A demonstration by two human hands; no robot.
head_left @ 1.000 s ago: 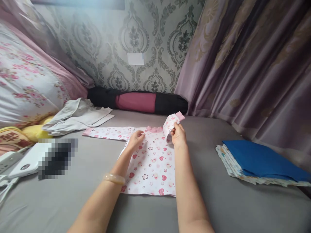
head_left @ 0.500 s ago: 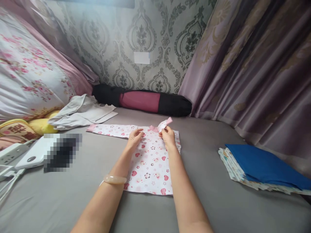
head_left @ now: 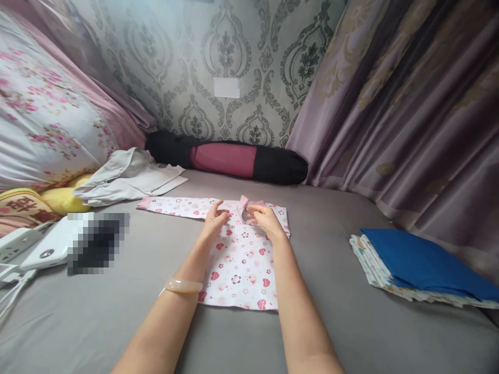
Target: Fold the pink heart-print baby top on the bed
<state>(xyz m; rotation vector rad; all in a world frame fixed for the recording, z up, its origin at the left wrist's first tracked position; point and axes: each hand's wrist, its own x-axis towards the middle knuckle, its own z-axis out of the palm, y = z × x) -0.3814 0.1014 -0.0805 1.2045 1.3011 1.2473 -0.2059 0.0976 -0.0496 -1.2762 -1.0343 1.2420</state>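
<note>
Nearest, two bare forearms are reaching away across the grey bed sheet [head_left: 331, 249], the left one wearing a pale bangle [head_left: 183, 285] at the wrist. Between them a small white shirt [head_left: 241, 262] printed with pink hearts is lying flat on the sheet, hem towards the near side, pink-trimmed neck at the far side.

The left hand [head_left: 213, 220] is resting on the shirt near its neck, fingers loosely curled and pressing the cloth down. The right hand [head_left: 262, 217] is lying just beside it, fingertips pinching the pink cuff of the right sleeve, which is folded in over the chest. The other sleeve is stretching out flat to the left (its pink cuff at the end).

Well apart at the right, a folded blue cloth [head_left: 421, 262] is sitting atop a stack of printed ones. At the left a white power strip [head_left: 17, 243] is lying beside a blurred patch. Farther back, a crumpled white garment [head_left: 128, 179] is lying below a floral pillow [head_left: 47, 124], and a black and pink roll [head_left: 230, 158] is running along the patterned wall, beside mauve curtains [head_left: 409, 104].
</note>
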